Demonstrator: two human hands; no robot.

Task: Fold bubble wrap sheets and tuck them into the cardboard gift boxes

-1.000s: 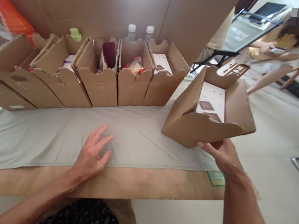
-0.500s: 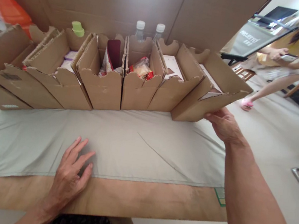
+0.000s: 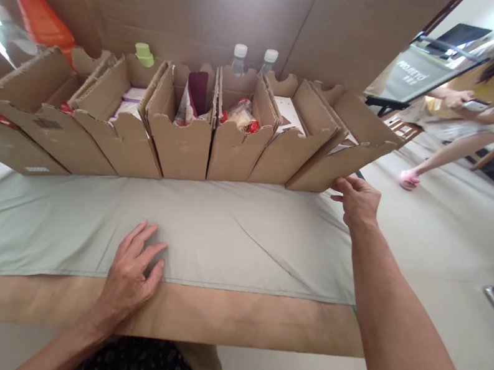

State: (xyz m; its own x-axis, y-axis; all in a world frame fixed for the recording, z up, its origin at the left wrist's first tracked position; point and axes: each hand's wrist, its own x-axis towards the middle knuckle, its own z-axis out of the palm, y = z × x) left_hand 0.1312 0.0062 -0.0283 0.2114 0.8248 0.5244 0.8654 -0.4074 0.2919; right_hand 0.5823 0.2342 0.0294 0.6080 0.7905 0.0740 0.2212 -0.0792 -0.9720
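Note:
My right hand (image 3: 358, 198) is at the lower right corner of the rightmost cardboard box (image 3: 333, 165), its fingers closed against the edge. Part of the grip is hidden. White boxed items show inside that box. My left hand (image 3: 134, 267) lies open near the table's front edge, fingers spread and holding nothing. Several open-topped cardboard boxes stand in a row. Among them, one box (image 3: 234, 164) holds red-and-clear packets (image 3: 242, 116). Another box (image 3: 177, 148) holds a dark red package (image 3: 196, 93). White cartons (image 3: 287, 113) sit in the box beside the rightmost one.
A cardboard panel (image 3: 201, 7) rises behind the row. Clear bottles with white caps (image 3: 240, 51), a light green cap (image 3: 144, 54) and an orange bottle (image 3: 39, 11) show behind it. Grey-green cloth (image 3: 221, 225) covers the table. A person (image 3: 471, 115) sits at the right holding a device.
The rightmost box has swung leftward, closer in line with its neighbour, and my right hand has moved left with it. My left hand stays on the table. The view has shifted slightly.

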